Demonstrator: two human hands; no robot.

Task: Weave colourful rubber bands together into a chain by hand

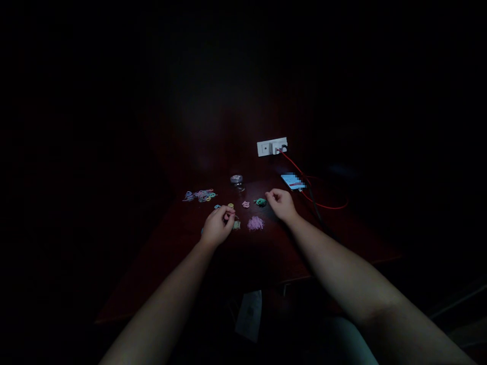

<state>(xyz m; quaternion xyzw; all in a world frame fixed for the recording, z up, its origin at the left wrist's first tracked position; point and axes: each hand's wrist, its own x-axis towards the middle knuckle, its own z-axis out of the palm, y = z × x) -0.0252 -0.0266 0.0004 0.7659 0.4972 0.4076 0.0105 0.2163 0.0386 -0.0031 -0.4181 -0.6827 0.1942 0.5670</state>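
Note:
My left hand [218,226] is closed, its thumb and fingers curled together above a pale green pile [237,225] of small bands; anything in its grip is too small to make out. My right hand [281,204] pinches thumb against fingers just right of a green bundle [261,202] of what look like hair ties; whether it holds something is unclear. Between the hands lie a small pink bundle [245,204] and a purple pile [256,223] of thin bands. A yellow loop [230,206] and a blue one [217,207] peek out beyond my left hand.
A mixed heap [200,195] of coloured bands lies at the left on the dark red table [167,238]. Behind stands a small round clear container [236,179]. At the right, a lit phone [292,181] is cabled by a red cord [292,161] to a wall socket [265,148].

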